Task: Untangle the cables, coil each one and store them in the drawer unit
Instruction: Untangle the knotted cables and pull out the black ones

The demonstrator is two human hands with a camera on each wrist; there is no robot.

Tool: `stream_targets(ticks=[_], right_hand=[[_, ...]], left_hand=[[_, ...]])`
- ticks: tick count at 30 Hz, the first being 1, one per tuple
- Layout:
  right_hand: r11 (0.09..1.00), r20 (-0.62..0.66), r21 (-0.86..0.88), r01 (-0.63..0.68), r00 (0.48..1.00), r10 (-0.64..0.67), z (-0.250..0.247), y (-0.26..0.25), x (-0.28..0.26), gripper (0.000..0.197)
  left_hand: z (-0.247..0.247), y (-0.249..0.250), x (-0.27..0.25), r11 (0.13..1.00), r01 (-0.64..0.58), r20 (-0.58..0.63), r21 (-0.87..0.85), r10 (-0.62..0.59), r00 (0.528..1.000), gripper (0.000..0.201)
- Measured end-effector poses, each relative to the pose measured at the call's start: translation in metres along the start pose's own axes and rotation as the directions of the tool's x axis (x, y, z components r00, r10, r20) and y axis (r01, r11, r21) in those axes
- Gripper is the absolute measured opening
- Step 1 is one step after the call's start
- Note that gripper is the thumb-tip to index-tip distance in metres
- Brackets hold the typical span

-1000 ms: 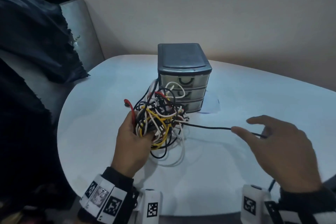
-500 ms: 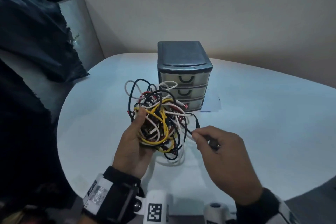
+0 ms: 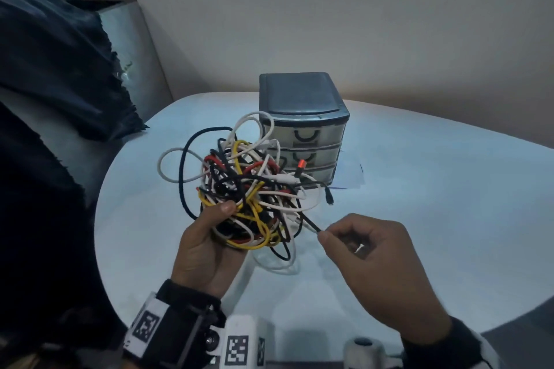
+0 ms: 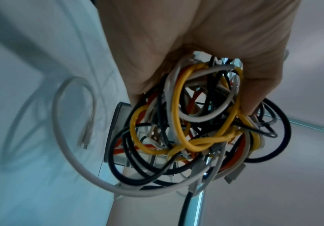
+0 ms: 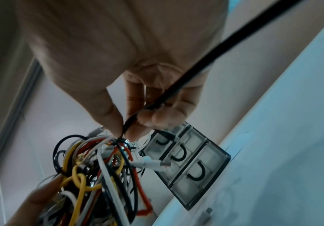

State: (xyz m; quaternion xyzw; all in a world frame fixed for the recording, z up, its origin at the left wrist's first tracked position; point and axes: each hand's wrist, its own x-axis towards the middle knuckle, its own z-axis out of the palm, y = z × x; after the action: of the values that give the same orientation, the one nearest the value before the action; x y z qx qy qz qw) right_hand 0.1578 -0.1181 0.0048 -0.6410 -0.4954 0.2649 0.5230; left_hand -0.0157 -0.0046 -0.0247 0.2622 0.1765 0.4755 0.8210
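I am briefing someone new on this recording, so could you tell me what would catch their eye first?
The tangled ball of yellow, red, white and black cables, gripped in the left hand above the white table, stands out first. The right hand pinches one thin black cable running out of it. Behind stands a small grey three-drawer plastic unit, drawers closed.

A round white table (image 3: 434, 219) fills most of the view, set against a plain beige wall (image 3: 329, 9). On the left, dark blue cloth (image 3: 45, 69) with a frayed edge hangs over a grey metal box (image 3: 132, 48). A sheet of paper (image 3: 350, 177) lies flat on the tabletop.
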Motion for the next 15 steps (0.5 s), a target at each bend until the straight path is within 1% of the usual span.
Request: stream_targets(ticks=[3, 6, 9, 11, 12, 13, 15], right_hand=[[0.999, -0.005, -0.028, 0.039, 0.999, -0.039, 0.002, -0.004, -0.003, 0.021], [0.997, -0.038, -0.007, 0.083, 0.996, -0.083, 0.011, -0.004, -0.005, 0.021], [0.995, -0.051, 0.002, 0.104, 0.993, -0.103, 0.011, -0.003, -0.005, 0.021], [0.990, -0.054, -0.033, 0.134, 0.989, -0.136, 0.008, -0.003, -0.005, 0.020], [0.983, -0.087, -0.065, 0.174, 0.980, -0.179, 0.006, -0.005, -0.005, 0.018], [0.972, -0.152, -0.090, 0.216, 0.962, -0.227, 0.003, -0.006, -0.004, 0.015], [0.963, -0.319, -0.100, 0.251, 0.908, -0.271, -0.006, -0.007, -0.001, 0.014]], left_hand=[[-0.001, 0.002, -0.001, 1.000, -0.014, 0.028, -0.011, 0.014, 1.000, 0.074], [0.001, -0.004, -0.003, 1.000, 0.019, 0.050, -0.016, -0.018, 0.999, 0.074], [0.002, -0.005, -0.004, 0.999, 0.047, 0.078, 0.021, -0.049, 0.996, 0.075], [0.000, -0.003, -0.003, 0.997, 0.040, 0.080, 0.065, -0.045, 0.996, 0.076], [-0.001, -0.003, -0.004, 0.995, 0.035, 0.084, 0.093, -0.043, 0.996, 0.076], [-0.002, -0.002, -0.004, 0.992, 0.030, 0.088, 0.126, -0.042, 0.995, 0.076], [-0.003, -0.002, -0.004, 0.977, 0.007, 0.112, 0.215, -0.032, 0.993, 0.069]])
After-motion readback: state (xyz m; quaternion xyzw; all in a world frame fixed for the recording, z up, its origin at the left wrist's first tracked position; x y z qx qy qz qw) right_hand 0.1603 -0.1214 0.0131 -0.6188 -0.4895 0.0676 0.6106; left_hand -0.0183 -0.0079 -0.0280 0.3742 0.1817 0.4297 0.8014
